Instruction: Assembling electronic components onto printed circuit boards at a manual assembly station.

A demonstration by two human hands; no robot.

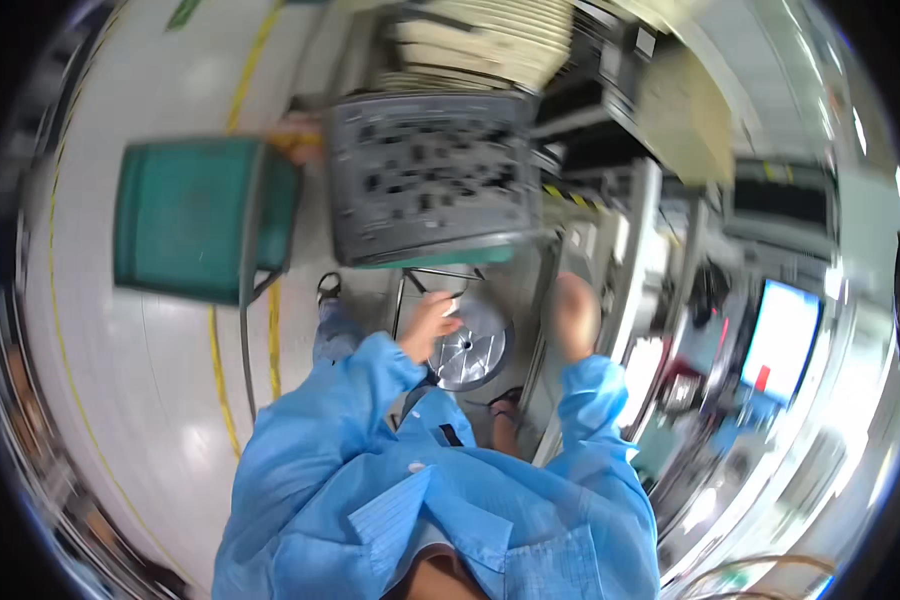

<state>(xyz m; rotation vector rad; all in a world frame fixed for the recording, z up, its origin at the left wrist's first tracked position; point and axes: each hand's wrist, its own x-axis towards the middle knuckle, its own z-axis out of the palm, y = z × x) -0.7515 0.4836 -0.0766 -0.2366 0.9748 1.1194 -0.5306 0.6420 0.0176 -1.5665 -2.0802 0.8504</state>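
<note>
My left hand (pixel 428 322) reaches down from a light blue sleeve and rests its fingers on the rim of a round silver metal disc (pixel 470 346) that sits low between my legs. My right hand (pixel 576 314) is raised beside a thin metal frame leg (pixel 543 300), fingers curled; motion blur hides whether it holds anything. Just above both hands is a dark grey perforated plastic crate (pixel 432 176) on a green-edged shelf.
A teal green cart (pixel 195 215) stands at the left on the pale floor with yellow lines (pixel 217 350). Cream stacked trays (pixel 485 40) sit above the crate. Machinery and a lit screen (pixel 785 335) fill the right side. My feet in sandals (pixel 328 288) are below.
</note>
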